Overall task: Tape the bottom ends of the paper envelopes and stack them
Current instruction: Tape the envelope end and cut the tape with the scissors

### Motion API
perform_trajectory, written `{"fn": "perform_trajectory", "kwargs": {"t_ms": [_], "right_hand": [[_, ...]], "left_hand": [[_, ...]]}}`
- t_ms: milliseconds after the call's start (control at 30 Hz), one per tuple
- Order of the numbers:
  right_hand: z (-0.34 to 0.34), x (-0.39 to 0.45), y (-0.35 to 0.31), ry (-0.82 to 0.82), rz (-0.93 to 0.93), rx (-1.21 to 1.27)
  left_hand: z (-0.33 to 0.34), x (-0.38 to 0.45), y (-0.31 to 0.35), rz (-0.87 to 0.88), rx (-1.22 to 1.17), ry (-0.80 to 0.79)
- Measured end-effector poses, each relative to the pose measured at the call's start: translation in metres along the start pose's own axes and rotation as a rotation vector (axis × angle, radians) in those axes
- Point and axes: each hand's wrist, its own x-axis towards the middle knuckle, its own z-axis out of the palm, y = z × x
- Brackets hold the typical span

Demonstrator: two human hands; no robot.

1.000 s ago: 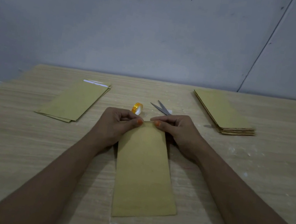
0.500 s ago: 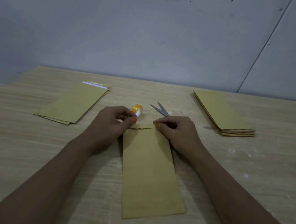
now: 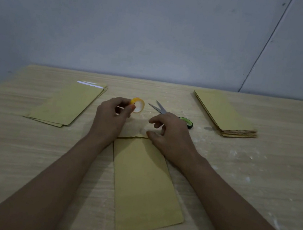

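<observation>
Lifting off the envelope (image 3: pixel 146 185), my left hand (image 3: pixel 109 120) is now pinching the tape roll (image 3: pixel 138 105) just beyond it. My right hand (image 3: pixel 171 135), fingers loose, is pinning the far edge; I'm aiming to pull the tape straight across.

My table (image 3: pixel 13 153) is pale wood-grain, smudged with white powdery marks on my right; behind it stands a plain grey-white wall (image 3: pixel 139 30), speckled with small dark dots; a thin dark seam (image 3: pixel 263 47) slants down it; the light is dim.

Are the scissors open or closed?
Open. The scissors' two grey blades spread apart in a V behind the right hand, which hides most of the handles.
</observation>
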Motion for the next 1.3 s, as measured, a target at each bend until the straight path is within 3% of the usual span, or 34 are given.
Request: {"fn": "perform_trajectory", "kwargs": {"t_ms": [200, 367, 500, 967, 1300], "right_hand": [[-0.003, 0.000, -0.012, 0.135, 0.266, 0.471], [-0.015, 0.004, -0.023, -0.042, 0.635, 1.041], [-0.020, 0.005, -0.025, -0.166, 0.719, 1.315], [-0.020, 0.005, -0.019, -0.206, 0.771, 1.342], [-0.020, 0.006, -0.016, -0.259, 0.824, 1.322]], "left_hand": [[0.000, -0.012, 0.018, -0.136, -0.464, -0.145], [0.000, -0.021, 0.013, -0.220, -0.574, -0.345], [-0.002, -0.019, 0.017, -0.254, -0.646, -0.386], [-0.003, -0.019, 0.018, -0.306, -0.682, -0.419], [-0.003, -0.020, 0.018, -0.252, -0.631, -0.427]]}}
